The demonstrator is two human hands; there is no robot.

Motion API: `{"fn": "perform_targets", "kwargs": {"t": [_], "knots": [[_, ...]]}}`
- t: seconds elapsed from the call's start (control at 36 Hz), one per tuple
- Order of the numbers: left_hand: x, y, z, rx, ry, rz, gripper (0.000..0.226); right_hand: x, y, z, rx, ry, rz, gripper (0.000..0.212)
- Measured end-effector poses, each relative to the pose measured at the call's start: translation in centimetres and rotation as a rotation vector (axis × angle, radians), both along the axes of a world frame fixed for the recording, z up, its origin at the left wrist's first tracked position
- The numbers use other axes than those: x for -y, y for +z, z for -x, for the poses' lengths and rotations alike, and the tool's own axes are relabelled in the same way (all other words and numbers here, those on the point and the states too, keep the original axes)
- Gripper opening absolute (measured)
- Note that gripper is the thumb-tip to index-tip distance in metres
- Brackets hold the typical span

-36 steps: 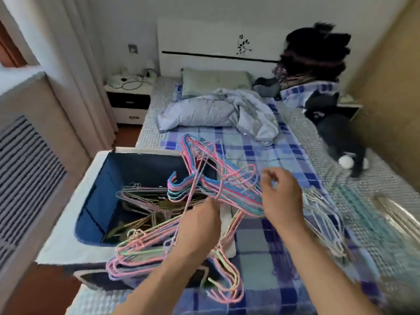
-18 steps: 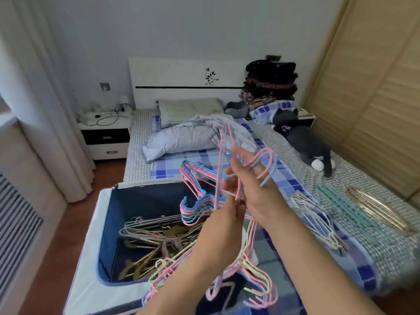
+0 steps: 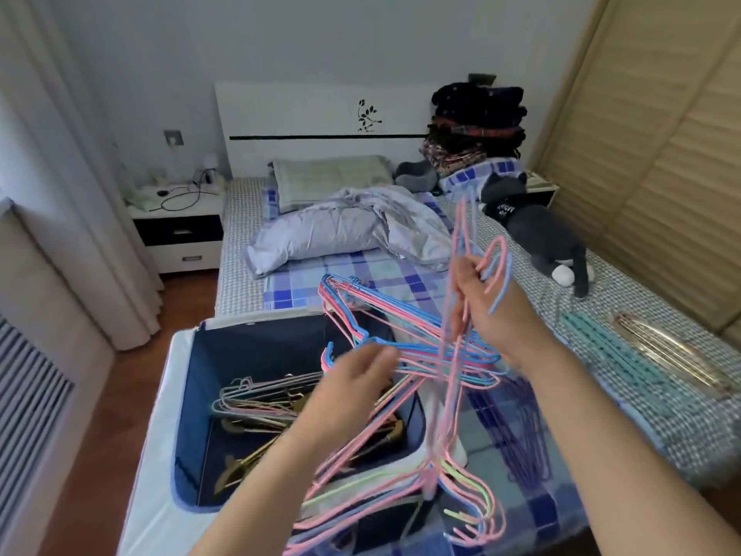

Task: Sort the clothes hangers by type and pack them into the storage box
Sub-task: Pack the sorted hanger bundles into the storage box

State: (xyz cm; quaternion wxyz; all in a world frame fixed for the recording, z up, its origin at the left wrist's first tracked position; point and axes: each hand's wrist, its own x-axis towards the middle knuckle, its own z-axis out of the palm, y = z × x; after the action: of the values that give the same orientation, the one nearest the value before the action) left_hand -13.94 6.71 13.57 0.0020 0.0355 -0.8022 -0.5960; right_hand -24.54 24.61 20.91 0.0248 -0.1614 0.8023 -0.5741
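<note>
My right hand (image 3: 487, 305) is raised over the bed and grips a few pink and blue wire hangers (image 3: 461, 250) by their necks, hooks sticking out past the fingers. They are tangled with a blue and pink bundle (image 3: 401, 335) spread over the storage box (image 3: 188, 399), which is navy inside with a white rim. My left hand (image 3: 353, 389) is blurred, its fingers stretched loosely against that bundle. More pink, green and blue hangers (image 3: 401, 489) hang at the box's near corner. Pastel and wooden hangers (image 3: 260, 401) lie inside the box.
On the checked bed lie teal hangers (image 3: 601, 349), silvery hangers (image 3: 677, 357) and purple hangers (image 3: 521, 429). Farther back are a crumpled duvet (image 3: 349, 230), a grey plush cat (image 3: 541, 230) and stacked clothes (image 3: 477, 126). Wardrobe doors (image 3: 661, 154) stand right, a nightstand (image 3: 176, 230) left.
My right hand lifted a few hangers up out of the pile and now holds them high. My left hand let go of the bunch's middle and moved down and left. The view tilted up.
</note>
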Motion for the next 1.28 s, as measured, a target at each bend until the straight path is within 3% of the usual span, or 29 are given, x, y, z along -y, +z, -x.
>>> {"fn": "perform_targets", "kwargs": {"t": [0.08, 0.14, 0.25, 0.36, 0.44, 0.58, 0.67, 0.78, 0.92, 1.0, 1.08, 1.17, 1.28], "knots": [[3.0, -1.9, 2.5, 0.156, 0.443, -0.160, 0.017, -1.3, 0.2, 1.4, -0.123, -0.091, -0.175, 0.051], [4.6, -3.4, 4.2, 0.336, 0.573, -0.255, 0.021, -2.2, 0.1, 2.0, -0.240, -0.124, -0.289, 0.060], [5.6, -6.0, 7.0, 0.679, 0.599, -0.414, 0.042, -3.7, -1.2, 3.6, -0.342, -0.138, -0.404, 0.052], [5.5, -9.6, 8.3, 0.788, 0.456, -0.741, 0.054, -5.0, -2.6, 4.1, -0.329, -0.129, -0.431, 0.053], [5.2, -11.5, 9.7, 0.742, 0.505, -0.944, 0.055, -6.2, -3.2, 4.1, -0.257, -0.140, -0.416, 0.049], [4.3, -12.4, 12.1, 0.652, 0.678, -1.068, 0.037, -8.5, -3.6, 4.3, -0.208, -0.195, -0.398, 0.049], [3.6, -13.5, 13.0, 0.412, 0.710, -1.232, 0.033, -9.6, -3.8, 4.8, -0.178, -0.211, -0.365, 0.049], [3.4, -12.9, 14.5, 0.101, 0.597, -1.325, 0.017, -10.4, -4.2, 5.0, -0.175, -0.218, -0.354, 0.048], [2.0, -6.8, 19.9, -0.002, 0.391, -1.167, 0.039, -11.9, -4.2, 5.7, -0.156, -0.208, -0.294, 0.051], [-0.6, -1.1, 23.8, -0.016, 0.315, -1.184, 0.021, -13.1, -3.4, 6.4, -0.239, -0.239, -0.340, 0.060], [-2.7, 4.5, 26.8, -0.015, 0.251, -1.156, 0.013, -14.3, -2.2, 7.4, -0.236, -0.281, -0.366, 0.057], [-3.7, 9.2, 27.5, -0.114, 0.228, -0.993, 0.010, -15.9, -0.5, 8.7, -0.240, -0.247, -0.373, 0.058], [-3.8, 14.6, 25.1, -0.296, 0.261, -0.706, 0.015, -17.8, 1.0, 11.1, -0.254, -0.206, -0.374, 0.036]]}}
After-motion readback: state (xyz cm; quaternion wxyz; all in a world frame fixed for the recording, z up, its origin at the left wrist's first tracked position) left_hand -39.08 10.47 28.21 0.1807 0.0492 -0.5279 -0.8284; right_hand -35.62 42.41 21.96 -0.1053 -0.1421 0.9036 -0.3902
